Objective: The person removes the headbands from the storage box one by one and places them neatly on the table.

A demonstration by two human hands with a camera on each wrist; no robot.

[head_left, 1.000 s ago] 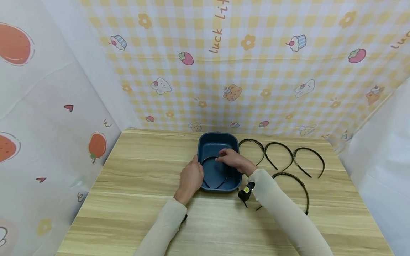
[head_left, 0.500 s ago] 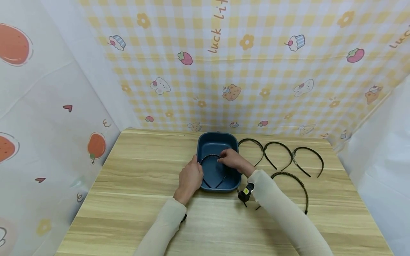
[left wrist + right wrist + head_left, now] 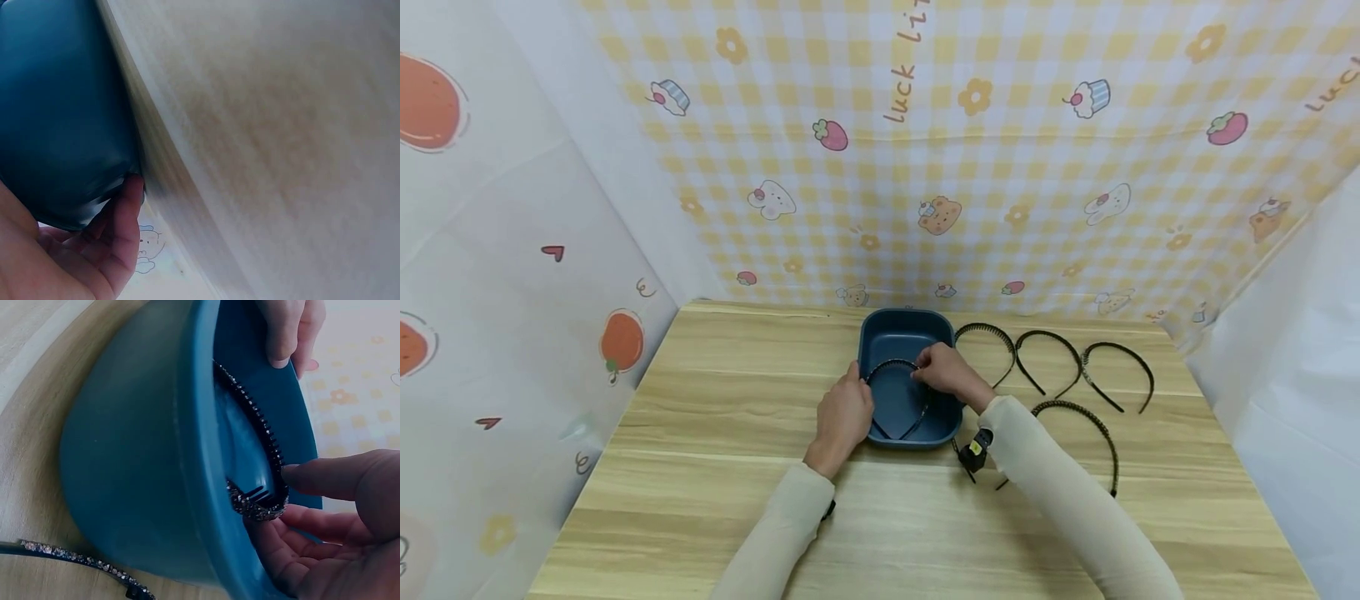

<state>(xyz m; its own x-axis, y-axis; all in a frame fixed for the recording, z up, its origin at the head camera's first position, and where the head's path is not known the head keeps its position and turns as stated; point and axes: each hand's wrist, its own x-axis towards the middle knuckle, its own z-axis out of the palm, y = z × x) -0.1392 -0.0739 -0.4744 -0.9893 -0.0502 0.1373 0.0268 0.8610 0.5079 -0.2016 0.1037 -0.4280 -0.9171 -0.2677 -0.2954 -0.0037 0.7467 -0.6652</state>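
A dark blue rectangular plastic tub (image 3: 907,312) stands on the table at the middle of the head view. My left hand (image 3: 844,410) grips its left rim, the thumb over the edge and the fingers curled against the outer wall. Inside the tub is a black toothed headband (image 3: 255,415) with a glittery outer face. The thumb and fingers of my right hand (image 3: 331,528) pinch this headband along its curved band. In the head view its arch (image 3: 891,362) faces the back and its ends point to the tub's front.
Several more dark headbands lie on the table right of the tub: one beside it (image 3: 987,327), two farther right (image 3: 1051,334) (image 3: 1122,347), and a larger one (image 3: 1101,425) beyond my right forearm. A glittery headband (image 3: 75,555) lies close to the tub's outer wall. A printed cloth (image 3: 850,167) hangs behind the table.
The headband in the tub has shifted and turned slightly in my right hand's fingers. My left hand has stayed at the tub's rim. The head view has drifted a little.
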